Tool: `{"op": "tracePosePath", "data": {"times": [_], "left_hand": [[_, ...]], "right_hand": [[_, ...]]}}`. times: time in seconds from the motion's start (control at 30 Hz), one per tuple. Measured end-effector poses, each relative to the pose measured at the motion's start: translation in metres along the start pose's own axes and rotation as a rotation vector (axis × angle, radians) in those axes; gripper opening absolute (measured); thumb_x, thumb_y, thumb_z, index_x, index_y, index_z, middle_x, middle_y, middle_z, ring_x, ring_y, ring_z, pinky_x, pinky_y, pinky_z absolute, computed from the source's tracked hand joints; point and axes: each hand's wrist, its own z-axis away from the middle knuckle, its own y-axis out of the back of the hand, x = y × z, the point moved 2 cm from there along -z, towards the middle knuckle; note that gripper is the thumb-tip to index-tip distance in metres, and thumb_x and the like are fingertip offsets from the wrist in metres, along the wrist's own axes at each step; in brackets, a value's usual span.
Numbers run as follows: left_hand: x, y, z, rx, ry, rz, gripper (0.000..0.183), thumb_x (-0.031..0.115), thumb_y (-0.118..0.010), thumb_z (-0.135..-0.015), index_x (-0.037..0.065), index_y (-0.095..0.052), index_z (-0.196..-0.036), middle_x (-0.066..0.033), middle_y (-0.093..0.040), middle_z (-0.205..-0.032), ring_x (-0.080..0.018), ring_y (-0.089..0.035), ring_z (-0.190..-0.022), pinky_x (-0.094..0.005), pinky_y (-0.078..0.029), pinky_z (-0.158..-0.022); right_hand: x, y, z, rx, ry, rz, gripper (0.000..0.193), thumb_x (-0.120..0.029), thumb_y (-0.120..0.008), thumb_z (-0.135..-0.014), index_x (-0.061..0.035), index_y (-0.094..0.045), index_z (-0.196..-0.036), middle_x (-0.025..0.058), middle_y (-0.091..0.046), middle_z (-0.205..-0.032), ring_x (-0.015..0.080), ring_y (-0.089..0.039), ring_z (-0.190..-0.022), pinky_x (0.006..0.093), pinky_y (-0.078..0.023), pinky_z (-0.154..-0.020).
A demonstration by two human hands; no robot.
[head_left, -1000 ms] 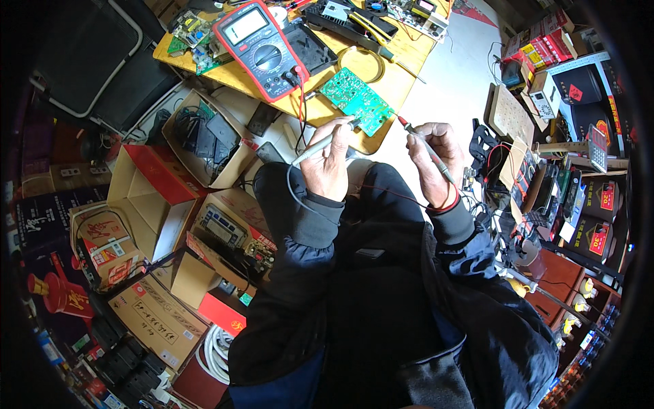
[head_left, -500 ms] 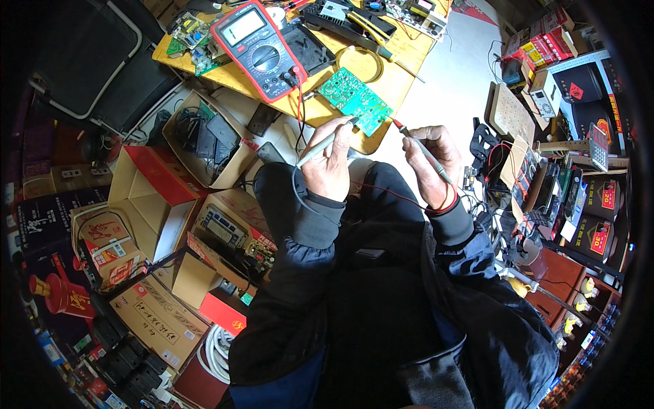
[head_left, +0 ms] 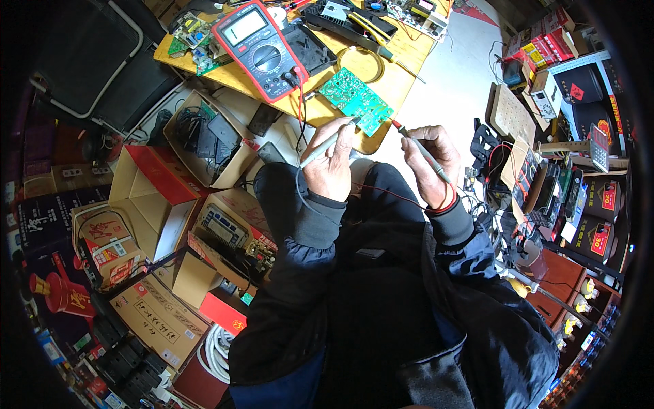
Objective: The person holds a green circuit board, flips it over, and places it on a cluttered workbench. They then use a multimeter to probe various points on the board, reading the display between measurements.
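My left hand [head_left: 329, 163] is closed round a grey test probe [head_left: 319, 150], its tip at the near left edge of a green circuit board [head_left: 355, 99]. Between the fingers of my right hand [head_left: 433, 165] is a second test probe [head_left: 426, 156] with a red collar, its tip at the board's right edge. Whether either tip touches the solder points is too small to tell. The board lies at the near corner of a yellow wooden table [head_left: 390, 76]. Left of it, a red multimeter [head_left: 260, 49] has leads plugged into its lower end.
Beyond the board are a roll of tape [head_left: 361, 63], a screwdriver [head_left: 400, 65] and a black plastic casing [head_left: 310, 49]. More circuit boards [head_left: 197, 41] sit at the table's far left. Open cardboard boxes [head_left: 204, 140] crowd the floor on the left; shelves with cartons [head_left: 594, 198] stand right.
Both hands keep their hold on the probes and have hardly moved. The board and the multimeter appear in nearly the same places, with only a very slight shift of the whole view.
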Motion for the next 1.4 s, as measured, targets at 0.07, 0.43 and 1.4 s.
{"op": "tracePosePath", "data": {"times": [0.07, 0.43, 1.4], "left_hand": [[0.0, 0.0, 0.001, 0.006, 0.022, -0.007, 0.025, 0.013, -0.066, -0.109, -0.005, -0.071, -0.124, -0.0092, -0.072, -0.117, -0.0143, -0.065, -0.104, -0.0292, -0.054, -0.094], [0.0, -0.002, -0.012, -0.001, -0.29, -0.159, 0.016, 0.001, -0.068, -0.104, -0.005, -0.071, -0.117, -0.0132, -0.072, -0.12, -0.0223, -0.068, -0.111, -0.0348, -0.055, -0.099], [0.027, 0.002, -0.022, -0.151, -0.455, -0.434, 0.011, -0.002, -0.07, -0.097, -0.005, -0.074, -0.108, -0.0156, -0.075, -0.109, -0.0294, -0.072, -0.105, -0.0383, -0.057, -0.094]], "right_hand": [[0.0, 0.0, 0.0, -0.001, -0.007, -0.002, 0.01, -0.005, -0.072, -0.101, 0.0024, -0.067, -0.106, 0.0037, -0.07, -0.09, 0.006, -0.061, -0.079, 0.0232, -0.051, -0.072], [0.001, 0.003, -0.001, 0.008, -0.005, 0.014, 0.009, -0.004, -0.073, -0.1, 0.002, -0.068, -0.105, 0.004, -0.07, -0.091, 0.0066, -0.062, -0.08, 0.0239, -0.051, -0.073], [-0.006, -0.006, -0.009, -0.041, -0.042, 0.038, 0.01, -0.004, -0.073, -0.099, 0.0038, -0.071, -0.103, 0.0074, -0.072, -0.089, 0.0102, -0.067, -0.081, 0.0266, -0.055, -0.075]]}}
